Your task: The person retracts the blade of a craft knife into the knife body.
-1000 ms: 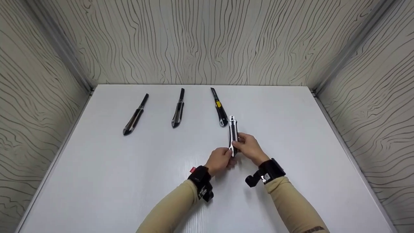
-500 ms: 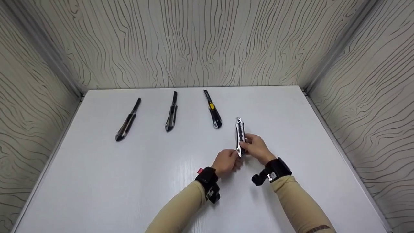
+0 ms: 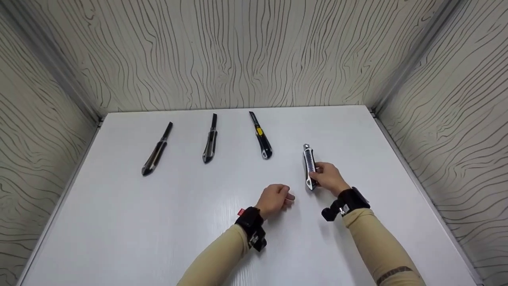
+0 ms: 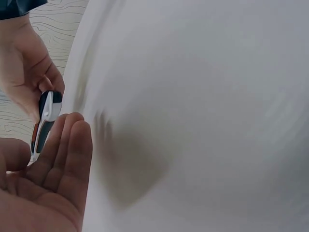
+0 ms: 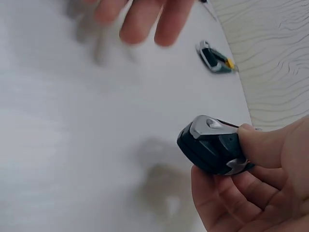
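Observation:
My right hand (image 3: 331, 177) holds a silver-and-black utility knife (image 3: 309, 167), thumb on top and fingers beneath, above the right part of the table. Its metal nose points away from me; no long blade shows beyond it. In the right wrist view the knife's rounded butt end (image 5: 207, 145) faces the camera. Left of it is my left hand (image 3: 274, 200), apart from the knife, its fingers loosely extended and holding nothing. The left wrist view shows those fingers (image 4: 77, 159) nearly straight, with the knife in the other hand beyond them.
Three more utility knives lie spaced along the back of the white table (image 3: 178, 222): one black with a yellow slider (image 3: 264, 141), one dark grey (image 3: 210, 143), one brownish (image 3: 156, 155). Their dark blades point to the patterned back wall (image 3: 238, 55).
My left hand has let go of the utility knife's butt end. The right hand has carried the knife to the right, away from the left hand. The head view has shifted slightly.

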`<act>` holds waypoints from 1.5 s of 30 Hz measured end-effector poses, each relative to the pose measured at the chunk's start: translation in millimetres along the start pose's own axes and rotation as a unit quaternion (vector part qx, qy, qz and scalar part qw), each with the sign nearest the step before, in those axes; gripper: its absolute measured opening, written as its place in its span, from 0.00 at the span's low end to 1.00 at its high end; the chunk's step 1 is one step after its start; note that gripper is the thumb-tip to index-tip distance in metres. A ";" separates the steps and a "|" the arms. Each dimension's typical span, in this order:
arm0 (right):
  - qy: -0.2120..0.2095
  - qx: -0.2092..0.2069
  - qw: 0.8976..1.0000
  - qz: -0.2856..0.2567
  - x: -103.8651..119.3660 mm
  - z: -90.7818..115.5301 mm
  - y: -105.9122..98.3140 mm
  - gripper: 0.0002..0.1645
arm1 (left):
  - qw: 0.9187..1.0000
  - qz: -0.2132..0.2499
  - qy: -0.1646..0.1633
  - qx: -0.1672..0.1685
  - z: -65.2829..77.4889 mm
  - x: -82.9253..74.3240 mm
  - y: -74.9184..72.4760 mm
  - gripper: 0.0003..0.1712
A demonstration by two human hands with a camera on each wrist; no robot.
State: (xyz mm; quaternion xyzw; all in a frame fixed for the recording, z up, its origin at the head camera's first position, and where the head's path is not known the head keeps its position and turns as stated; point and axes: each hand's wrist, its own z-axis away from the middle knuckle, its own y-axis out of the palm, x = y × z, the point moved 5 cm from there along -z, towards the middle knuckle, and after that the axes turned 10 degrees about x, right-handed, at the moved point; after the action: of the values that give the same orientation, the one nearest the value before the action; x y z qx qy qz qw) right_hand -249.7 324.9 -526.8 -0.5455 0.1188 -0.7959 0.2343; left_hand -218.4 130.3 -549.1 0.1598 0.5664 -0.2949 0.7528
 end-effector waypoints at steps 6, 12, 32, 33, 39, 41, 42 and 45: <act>0.025 -0.020 0.998 0.059 -6.2 -3.4 -13.9 0.29 | 1.000 0.007 0.000 -0.006 4.0 1.9 -4.1 0.20; 0.032 -0.031 0.995 0.091 -9.3 -4.7 -19.5 0.29 | 1.000 -0.002 0.008 -0.011 6.1 1.8 -8.6 0.19; 0.048 -0.081 0.977 0.193 -11.2 -6.8 -29.6 0.27 | 1.000 0.006 0.014 -0.013 12.7 8.0 -19.8 0.20; 0.052 -0.086 0.976 0.194 -12.0 -6.4 -30.1 0.27 | 1.000 0.005 0.014 -0.014 13.0 7.9 -19.9 0.20; 0.071 -0.096 0.971 0.205 -17.5 -6.4 -34.1 0.27 | 1.000 0.009 0.013 -0.020 14.3 7.6 -20.9 0.19; 0.073 -0.097 0.971 0.208 -19.4 -6.4 -35.6 0.27 | 1.000 0.009 0.014 -0.020 15.0 7.7 -21.5 0.19; 0.074 -0.098 0.970 0.209 -20.5 -6.5 -36.3 0.26 | 1.000 0.007 0.013 -0.020 15.4 7.9 -22.0 0.19; 0.072 -0.102 0.971 0.206 -22.3 -5.8 -38.0 0.26 | 1.000 0.008 0.013 -0.023 15.3 8.4 -24.1 0.19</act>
State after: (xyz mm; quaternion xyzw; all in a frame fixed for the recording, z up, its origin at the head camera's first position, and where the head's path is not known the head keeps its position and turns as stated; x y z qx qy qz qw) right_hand -257.8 368.5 -530.3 -0.4717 0.3258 -0.7514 0.3267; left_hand -220.3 100.6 -550.2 0.1509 0.5812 -0.2739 0.7512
